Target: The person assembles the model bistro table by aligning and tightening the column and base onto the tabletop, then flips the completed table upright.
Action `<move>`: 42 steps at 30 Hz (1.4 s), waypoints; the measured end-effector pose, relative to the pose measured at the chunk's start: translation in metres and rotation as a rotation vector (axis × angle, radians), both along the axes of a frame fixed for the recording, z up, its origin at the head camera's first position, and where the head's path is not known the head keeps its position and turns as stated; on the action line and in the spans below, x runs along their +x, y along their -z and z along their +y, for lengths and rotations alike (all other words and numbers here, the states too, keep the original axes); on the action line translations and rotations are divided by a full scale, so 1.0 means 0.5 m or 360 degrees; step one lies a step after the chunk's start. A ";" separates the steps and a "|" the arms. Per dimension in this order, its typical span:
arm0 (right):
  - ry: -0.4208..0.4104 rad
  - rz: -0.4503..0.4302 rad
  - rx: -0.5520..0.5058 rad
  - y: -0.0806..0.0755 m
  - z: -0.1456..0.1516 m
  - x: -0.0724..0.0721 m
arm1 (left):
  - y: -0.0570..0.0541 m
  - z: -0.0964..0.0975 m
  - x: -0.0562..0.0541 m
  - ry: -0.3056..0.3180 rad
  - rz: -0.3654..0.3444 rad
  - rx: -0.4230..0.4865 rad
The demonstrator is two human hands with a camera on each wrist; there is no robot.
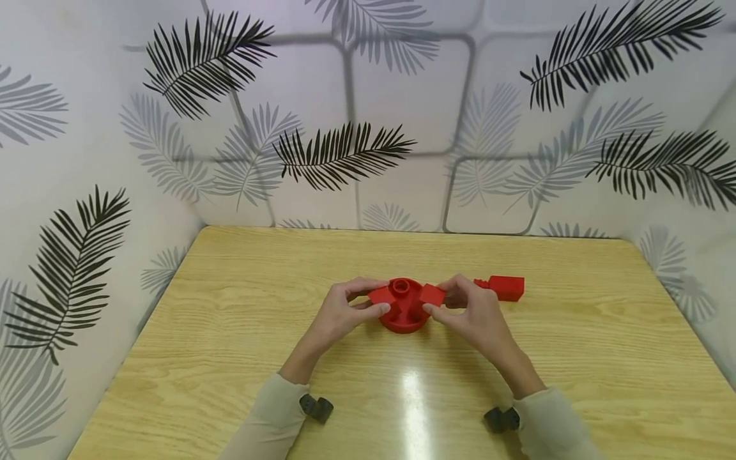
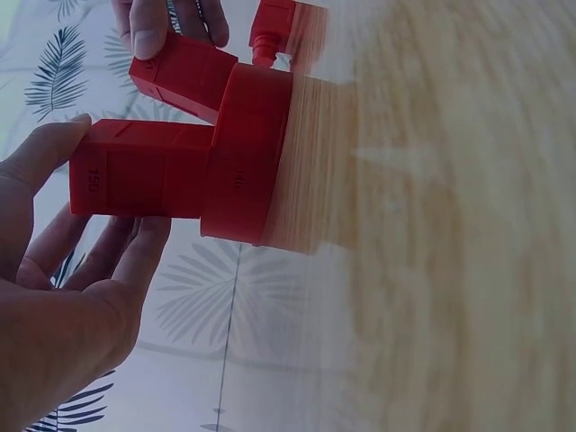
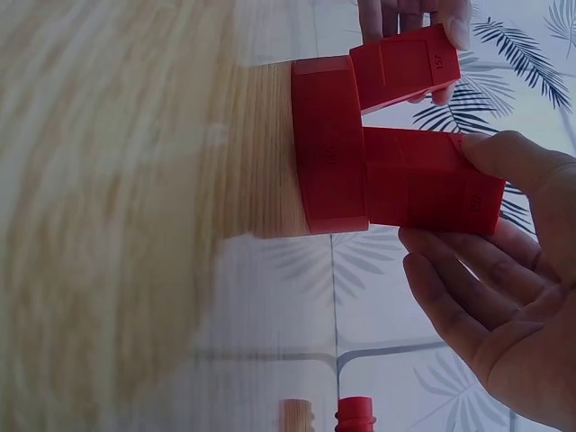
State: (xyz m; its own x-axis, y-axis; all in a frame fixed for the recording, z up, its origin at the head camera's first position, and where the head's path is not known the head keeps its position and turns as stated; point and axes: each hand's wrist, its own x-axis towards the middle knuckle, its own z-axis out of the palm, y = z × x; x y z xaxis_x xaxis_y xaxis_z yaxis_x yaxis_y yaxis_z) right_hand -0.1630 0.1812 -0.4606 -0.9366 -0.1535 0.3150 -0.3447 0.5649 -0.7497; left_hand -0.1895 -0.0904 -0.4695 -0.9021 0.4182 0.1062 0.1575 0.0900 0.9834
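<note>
A round red base (image 1: 404, 328) with raised sockets stands on the table between the two hands. My left hand (image 1: 341, 311) grips a red rectangular block (image 2: 144, 169) by its upper end, thumb on one side and fingers on the other. The block stands up from the base, its lower end inside the rim. On the other side my right hand (image 1: 482, 317) holds a second red block (image 3: 436, 180) the same way, also set into the base and leaning slightly outward. The base's wall hides both lower ends. An unfilled socket (image 1: 400, 286) shows at the back.
Another red block (image 1: 507, 288) with a narrow ribbed end lies on the table just beyond the right hand. The wooden table (image 1: 241, 358) meets a leaf-patterned wall covering (image 1: 402, 191) at its back edge and sides.
</note>
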 end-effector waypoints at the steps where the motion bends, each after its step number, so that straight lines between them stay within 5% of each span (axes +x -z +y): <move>1: 0.0002 0.0019 -0.0004 0.000 -0.001 0.001 | -0.002 -0.001 0.000 0.0001 0.0002 -0.0003; 21: 0.0050 0.0119 0.0007 0.001 -0.015 0.003 | -0.007 -0.003 -0.010 0.0025 0.0009 -0.0011; 42: 0.0007 -0.0032 -0.0088 -0.002 -0.015 -0.004 | -0.015 -0.009 -0.014 0.0027 -0.0026 -0.0019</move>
